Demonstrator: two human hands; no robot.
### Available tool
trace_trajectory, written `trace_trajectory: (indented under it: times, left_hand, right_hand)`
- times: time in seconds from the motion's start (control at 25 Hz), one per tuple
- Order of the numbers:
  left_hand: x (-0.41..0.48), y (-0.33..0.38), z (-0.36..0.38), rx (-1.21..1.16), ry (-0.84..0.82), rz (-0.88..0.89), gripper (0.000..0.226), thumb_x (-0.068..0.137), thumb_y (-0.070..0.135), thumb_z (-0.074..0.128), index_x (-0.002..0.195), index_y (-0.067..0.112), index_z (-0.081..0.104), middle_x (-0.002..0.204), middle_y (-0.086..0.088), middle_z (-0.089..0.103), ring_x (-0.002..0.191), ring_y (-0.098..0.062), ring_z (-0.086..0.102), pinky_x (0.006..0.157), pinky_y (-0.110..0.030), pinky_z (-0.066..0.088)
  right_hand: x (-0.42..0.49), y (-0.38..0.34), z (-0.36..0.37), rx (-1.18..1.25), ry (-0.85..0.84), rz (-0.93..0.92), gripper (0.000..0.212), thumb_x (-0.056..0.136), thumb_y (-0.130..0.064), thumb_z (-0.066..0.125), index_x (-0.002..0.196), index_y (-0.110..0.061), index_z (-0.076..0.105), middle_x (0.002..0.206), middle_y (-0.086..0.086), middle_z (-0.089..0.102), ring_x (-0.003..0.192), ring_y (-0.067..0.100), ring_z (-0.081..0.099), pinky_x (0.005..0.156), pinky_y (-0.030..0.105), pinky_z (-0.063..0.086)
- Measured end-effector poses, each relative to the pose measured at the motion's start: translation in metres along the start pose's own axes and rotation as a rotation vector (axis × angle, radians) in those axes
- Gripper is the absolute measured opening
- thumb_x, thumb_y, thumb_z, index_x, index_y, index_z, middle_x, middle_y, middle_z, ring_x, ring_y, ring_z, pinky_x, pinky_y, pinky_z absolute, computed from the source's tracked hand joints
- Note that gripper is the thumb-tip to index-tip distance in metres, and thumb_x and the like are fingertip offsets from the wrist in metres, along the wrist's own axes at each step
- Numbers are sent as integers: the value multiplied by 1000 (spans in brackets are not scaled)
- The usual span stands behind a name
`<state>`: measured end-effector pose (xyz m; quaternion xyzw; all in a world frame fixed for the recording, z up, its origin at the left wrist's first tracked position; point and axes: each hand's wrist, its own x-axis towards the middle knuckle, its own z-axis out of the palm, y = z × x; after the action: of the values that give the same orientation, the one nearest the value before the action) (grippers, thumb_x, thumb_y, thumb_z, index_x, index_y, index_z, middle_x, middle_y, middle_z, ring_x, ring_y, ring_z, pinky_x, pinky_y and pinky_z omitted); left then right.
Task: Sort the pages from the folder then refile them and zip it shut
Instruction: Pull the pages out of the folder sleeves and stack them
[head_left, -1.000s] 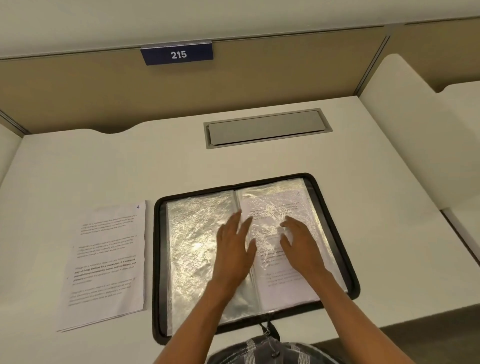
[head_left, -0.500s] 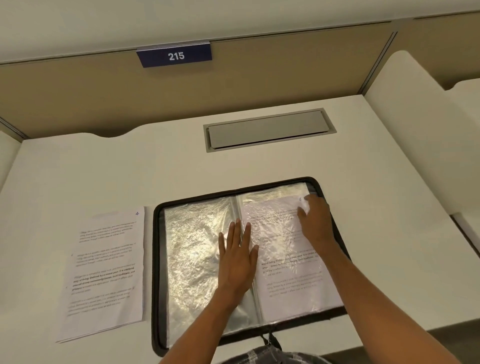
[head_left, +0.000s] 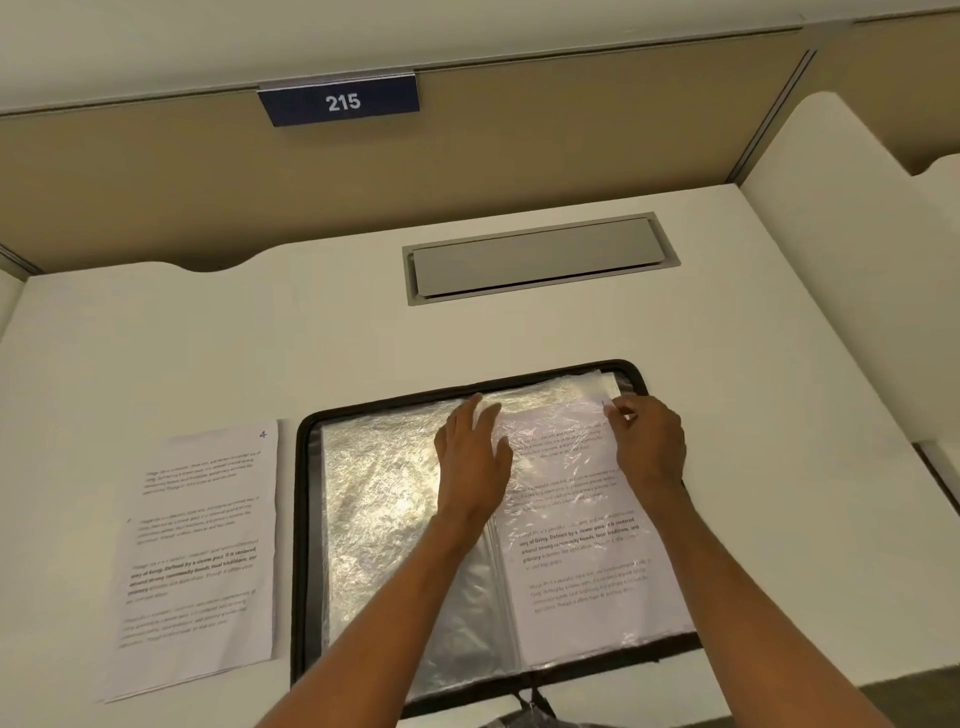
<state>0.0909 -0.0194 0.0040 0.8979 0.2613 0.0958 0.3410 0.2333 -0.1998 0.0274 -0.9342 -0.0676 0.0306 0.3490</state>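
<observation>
While loose pages (head_left: 197, 561) lie stacked on the desk (head_left: 260, 338) just left of the open folder (head_left: 306, 519), the left hand (head_left: 472, 457) presses straight fingers near its spine and the right hand (head_left: 649, 441) pinches a sleeved page (head_left: 582, 545) by its top corner, so emptying looks unfinished, with sorting, refiling and zipping left.

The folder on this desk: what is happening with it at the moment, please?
A person is working through an open zip folder lying flat on the desk. The left hand presses with straight fingers on the plastic sleeves near the spine, while the right hand pinches the top right corner of a printed page in the right-hand sleeve. A loose stack of pages, top sheet marked 4, lies left of the folder.
</observation>
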Motion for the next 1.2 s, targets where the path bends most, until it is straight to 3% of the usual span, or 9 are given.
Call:
trace_trajectory:
  times: [0.12, 0.28, 0.4, 0.52, 0.76, 0.84, 0.92, 1.04, 1.2]
  left_hand:
    - [28, 4, -4, -12, -18, 4, 47, 102, 24, 60, 148, 20, 54, 155, -5, 46, 147, -24, 34, 122, -49, 25]
    - [54, 4, -6, -7, -76, 67, 44, 104, 30, 60, 147, 22, 56, 148, 1, 54, 141, -20, 40, 118, -44, 29]
    - [64, 3, -5, -10, -107, 89, 41, 104, 31, 59, 144, 23, 58, 144, 1, 58, 138, -20, 44, 113, -43, 32]
    - [70, 0, -2, -49, -125, 95, 34, 103, 31, 62, 137, 25, 66, 134, 3, 65, 130, -20, 52, 110, -46, 39]
    - [74, -1, 0, -37, -88, 166, 7, 95, 25, 72, 100, 26, 76, 105, 9, 71, 104, -15, 60, 96, -43, 42]
    - [71, -1, 0, -13, -62, 192, 5, 95, 26, 73, 99, 27, 77, 102, 11, 71, 101, -13, 58, 94, -38, 38]
    - [68, -4, 1, -3, -25, 223, 5, 95, 26, 73, 98, 27, 77, 101, 13, 72, 100, -11, 57, 92, -32, 32]
    - [62, -8, 4, 33, 12, 260, 5, 95, 27, 74, 98, 26, 78, 102, 13, 72, 100, -11, 55, 88, -28, 26]
    - [57, -14, 9, 57, 34, 302, 8, 94, 24, 74, 100, 27, 79, 105, 12, 72, 104, -14, 58, 90, -27, 27]
  right_hand:
    - [-5, 1, -3, 54, 20, 0, 17, 96, -23, 71, 110, -14, 76, 101, 6, 74, 91, 25, 70, 78, 33, 53]
    - [-10, -2, -9, 38, 26, -33, 4, 95, -16, 72, 92, -20, 72, 81, -3, 71, 75, 18, 68, 66, 30, 54]
    - [-10, 3, -10, 109, 19, -72, 8, 92, -12, 74, 93, -19, 73, 94, -5, 70, 87, 17, 66, 74, 31, 55]
    - [-6, 5, -15, 259, -15, -18, 8, 89, -11, 78, 90, -18, 74, 93, -3, 73, 86, 16, 68, 74, 15, 52]
    - [-3, 0, -23, 370, -106, 94, 11, 87, -13, 80, 93, -16, 71, 93, -5, 74, 87, 13, 69, 85, 37, 60]
    - [-5, -7, -24, 255, -13, 12, 18, 89, -10, 77, 103, -13, 67, 103, -1, 69, 95, 18, 64, 86, 39, 58]
    - [-1, -28, -24, 170, 83, -221, 22, 93, -8, 70, 113, -12, 64, 111, -1, 64, 102, 18, 60, 88, 32, 53]
    - [24, -80, -10, 160, -219, -445, 20, 99, -5, 58, 116, -13, 68, 113, -4, 67, 101, 11, 63, 91, 21, 50]
    - [59, -121, 32, -441, -814, -530, 24, 99, -5, 54, 104, -16, 75, 106, 4, 71, 88, 21, 66, 79, 33, 54]
